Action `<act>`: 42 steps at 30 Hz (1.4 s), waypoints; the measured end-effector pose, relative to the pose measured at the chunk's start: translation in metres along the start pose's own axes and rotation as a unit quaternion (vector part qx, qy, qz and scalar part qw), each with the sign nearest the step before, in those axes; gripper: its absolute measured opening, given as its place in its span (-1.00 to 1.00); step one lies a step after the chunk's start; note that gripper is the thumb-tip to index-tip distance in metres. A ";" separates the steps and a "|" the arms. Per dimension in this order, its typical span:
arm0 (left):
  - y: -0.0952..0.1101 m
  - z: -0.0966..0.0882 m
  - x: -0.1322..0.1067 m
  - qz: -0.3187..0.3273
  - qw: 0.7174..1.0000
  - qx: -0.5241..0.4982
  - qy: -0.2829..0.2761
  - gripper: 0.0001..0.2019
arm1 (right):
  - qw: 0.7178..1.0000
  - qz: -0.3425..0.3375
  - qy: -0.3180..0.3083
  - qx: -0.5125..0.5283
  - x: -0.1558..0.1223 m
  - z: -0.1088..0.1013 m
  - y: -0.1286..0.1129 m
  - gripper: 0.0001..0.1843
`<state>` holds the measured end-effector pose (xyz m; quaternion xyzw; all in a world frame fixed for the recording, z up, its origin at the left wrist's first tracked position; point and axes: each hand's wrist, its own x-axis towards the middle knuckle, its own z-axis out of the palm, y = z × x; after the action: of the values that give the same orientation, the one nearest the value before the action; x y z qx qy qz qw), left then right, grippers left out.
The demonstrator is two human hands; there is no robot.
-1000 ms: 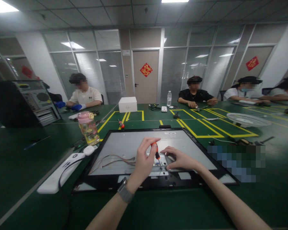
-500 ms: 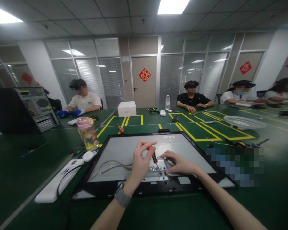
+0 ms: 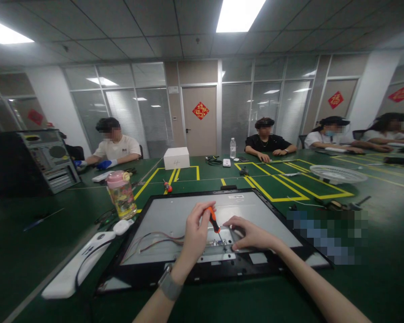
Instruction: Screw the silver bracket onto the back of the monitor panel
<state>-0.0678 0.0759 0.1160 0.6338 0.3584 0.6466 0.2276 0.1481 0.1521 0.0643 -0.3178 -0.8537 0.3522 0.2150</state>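
A black-framed monitor panel [image 3: 175,211] lies face down on the green table in front of me, its grey metal back up. My left hand [image 3: 195,233] is closed round a small screwdriver with an orange and black handle [image 3: 213,220], tip down on a small metal circuit-board cover [image 3: 218,244] near the panel's lower edge. My right hand [image 3: 249,232] rests on that cover, fingertips pressed flat beside the screwdriver tip. Thin coloured wires [image 3: 155,240] run across the panel to the left of my hands.
A pink-lidded drink bottle [image 3: 121,194], a white mouse [image 3: 121,226] and a white power strip [image 3: 76,269] lie left of the panel. A computer case [image 3: 37,159] stands far left. A white box [image 3: 176,158], fan grille [image 3: 336,172] and several seated people are beyond.
The view has tilted upward, so the panel and hands sit lower in frame. My left hand still holds the screwdriver on the same spot; its handle leans slightly more to the left.
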 end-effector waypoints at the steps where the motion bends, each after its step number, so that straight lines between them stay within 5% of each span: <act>1: 0.000 0.000 0.000 -0.001 1.000 -0.003 -0.004 -0.76 | 1.000 -0.001 -0.001 0.000 0.000 0.000 0.000 -0.22; 6: 0.000 0.000 -0.001 0.004 0.999 0.026 0.023 -0.81 | 1.000 -0.003 0.000 0.012 0.000 0.000 0.000 -0.24; 24: 0.002 0.001 -0.002 -0.022 0.997 -0.045 -0.054 -0.67 | 1.000 -0.012 0.001 0.010 0.001 0.000 0.003 -0.22; 31: -0.004 0.004 -0.005 -0.007 0.999 0.034 0.015 -0.81 | 1.000 -0.012 -0.001 0.003 0.000 0.000 0.002 -0.24; 37: 0.001 0.002 -0.004 -0.045 0.998 -0.035 -0.039 -0.65 | 1.000 -0.008 -0.002 -0.004 0.000 -0.001 0.001 -0.22; 42: 0.002 0.003 -0.004 -0.012 0.999 0.035 -0.024 -0.78 | 1.000 -0.009 -0.004 0.000 0.000 -0.001 0.001 -0.21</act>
<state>-0.0645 0.0720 0.1144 0.6527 0.3822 0.6154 0.2216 0.1491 0.1529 0.0639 -0.3087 -0.8573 0.3514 0.2151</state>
